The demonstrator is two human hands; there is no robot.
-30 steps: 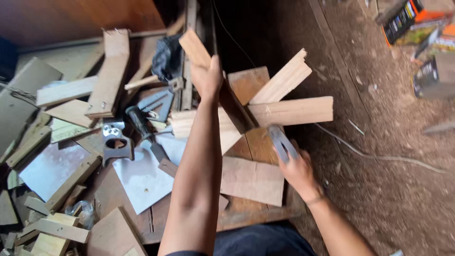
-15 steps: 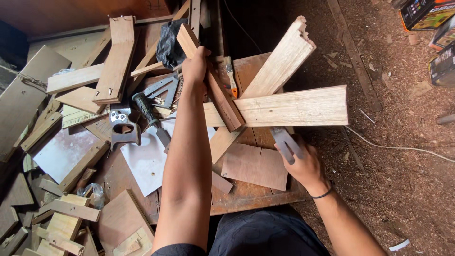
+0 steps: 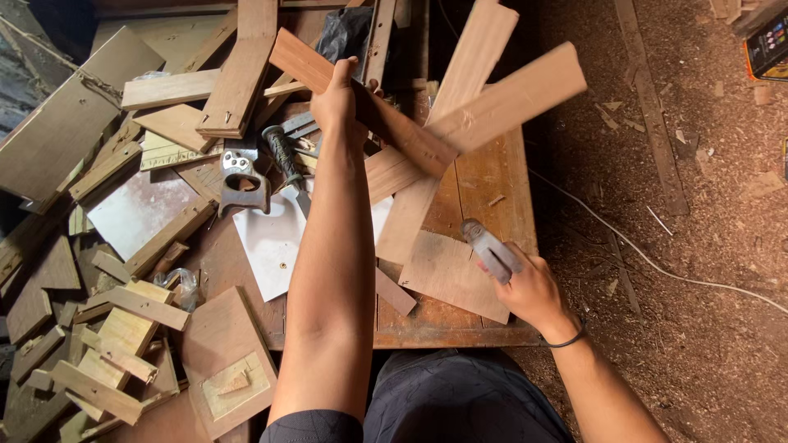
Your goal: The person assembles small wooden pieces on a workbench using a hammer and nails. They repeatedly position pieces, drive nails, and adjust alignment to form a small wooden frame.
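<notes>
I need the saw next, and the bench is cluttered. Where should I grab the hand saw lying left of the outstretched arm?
Take the hand saw by its grey handle loop, coming from above on its left side: the handle lies flat and exposed, while the left hand's forearm blocks its right.

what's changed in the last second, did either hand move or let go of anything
The left hand, gripping the reddish wood strip throughout, has reached further up the bench. The pale plank has tilted. The right hand keeps its grey tool.
</notes>
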